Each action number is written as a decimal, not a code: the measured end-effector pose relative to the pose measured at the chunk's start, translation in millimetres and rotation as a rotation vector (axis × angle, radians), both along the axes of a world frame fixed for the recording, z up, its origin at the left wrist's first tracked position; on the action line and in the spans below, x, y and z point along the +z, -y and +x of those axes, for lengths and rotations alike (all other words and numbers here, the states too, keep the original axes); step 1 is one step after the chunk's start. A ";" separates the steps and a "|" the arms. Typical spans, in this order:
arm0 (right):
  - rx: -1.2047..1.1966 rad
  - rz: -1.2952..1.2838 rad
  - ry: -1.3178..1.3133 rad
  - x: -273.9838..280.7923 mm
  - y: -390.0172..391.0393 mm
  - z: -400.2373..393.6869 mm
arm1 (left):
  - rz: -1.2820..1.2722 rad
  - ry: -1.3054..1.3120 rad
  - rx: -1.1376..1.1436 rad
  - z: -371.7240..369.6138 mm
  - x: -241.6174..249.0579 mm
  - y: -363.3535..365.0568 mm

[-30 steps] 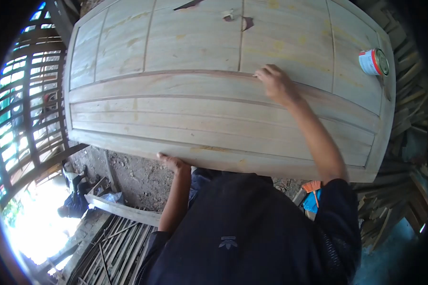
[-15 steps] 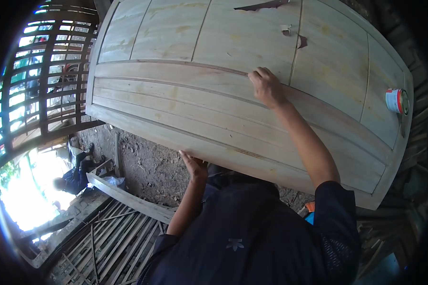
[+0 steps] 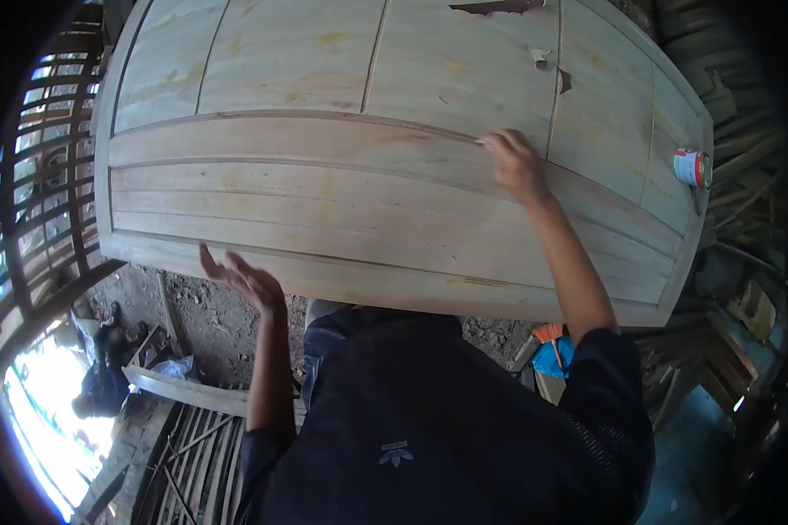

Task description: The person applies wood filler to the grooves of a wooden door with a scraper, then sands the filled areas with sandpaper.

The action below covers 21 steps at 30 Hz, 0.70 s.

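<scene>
A pale, unpainted wooden door [image 3: 306, 197] with panels and grooves lies in front of me. My right hand [image 3: 518, 164] is closed, its fingertips pressed against the groove between the middle rail and the upper panels. Whatever its fingers may hold is hidden. Over the door's near edge, at the left, my left hand [image 3: 249, 282] is raised with fingers spread and nothing in it. A torn dark-brown sheet, like sandpaper [image 3: 499, 7], lies at the far edge. Two small torn scraps, one pale [image 3: 539, 58] and one brown [image 3: 565, 81], rest nearer my right hand.
On the door's right end a white and red tin [image 3: 692, 168] lies on its side. Slatted wood [image 3: 52, 166] stands at the left. Below lie wooden strips [image 3: 201, 464] and a plank [image 3: 188, 391]. A blue and orange object [image 3: 552, 348] is by my right elbow.
My left hand has left the door's near edge, moved left and opened out. My right hand has shifted slightly along the groove. The camera view has turned, so the door appears more level.
</scene>
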State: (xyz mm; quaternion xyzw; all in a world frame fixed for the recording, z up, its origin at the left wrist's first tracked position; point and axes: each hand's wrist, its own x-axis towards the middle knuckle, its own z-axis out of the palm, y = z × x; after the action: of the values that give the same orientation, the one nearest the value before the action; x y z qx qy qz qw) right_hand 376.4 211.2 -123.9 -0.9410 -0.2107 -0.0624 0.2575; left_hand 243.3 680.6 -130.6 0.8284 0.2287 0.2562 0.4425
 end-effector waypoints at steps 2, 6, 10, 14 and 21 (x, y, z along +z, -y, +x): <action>-0.074 -0.046 0.005 -6.9 42.7 -18.9 | -0.096 0.145 -0.144 59.0 4.8 3.2; -0.136 -0.010 0.004 -11.2 -17.9 -9.3 | 0.103 0.026 -0.431 174.1 4.9 35.0; 0.004 -0.038 0.064 2.2 -27.2 8.5 | 0.373 0.062 -0.655 257.6 -27.5 86.6; -0.159 -0.105 -0.052 -15.5 51.3 -26.7 | 0.585 -0.076 -0.678 283.7 -52.1 106.2; -0.052 0.110 -0.094 -4.9 -45.3 1.3 | 0.671 -0.131 -0.669 285.0 -50.1 108.0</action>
State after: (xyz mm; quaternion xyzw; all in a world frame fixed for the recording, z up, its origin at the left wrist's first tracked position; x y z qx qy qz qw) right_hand 377.7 256.5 -128.8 -0.9324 -0.1701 -0.0365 0.3168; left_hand 528.3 572.6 -180.7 0.9681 -0.1184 0.1066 0.1932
